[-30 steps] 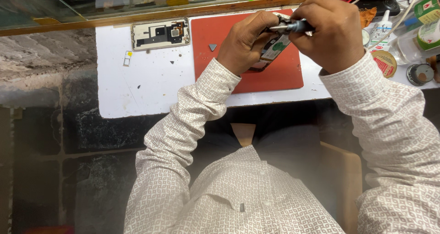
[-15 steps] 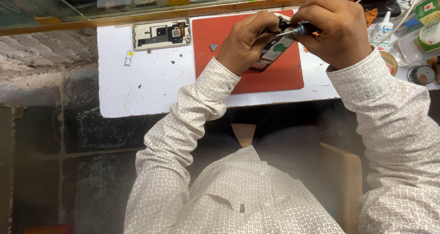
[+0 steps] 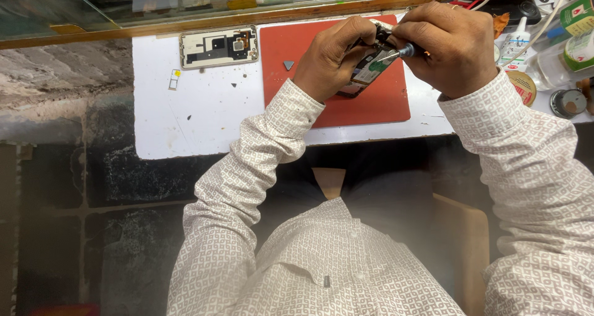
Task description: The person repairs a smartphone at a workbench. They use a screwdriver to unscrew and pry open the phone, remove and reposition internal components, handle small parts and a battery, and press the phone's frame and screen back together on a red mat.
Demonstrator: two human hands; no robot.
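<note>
Above the red mat (image 3: 371,108), left hand (image 3: 331,56) fingers clasp the opened phone (image 3: 370,68), tilted lengthwise toward the right hand (image 3: 448,47) pinching a screwdriver (image 3: 399,52)

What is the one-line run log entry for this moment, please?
left hand: holds opened phone | right hand: screwdriver on phone | below: red mat | aside: phone frame
</note>
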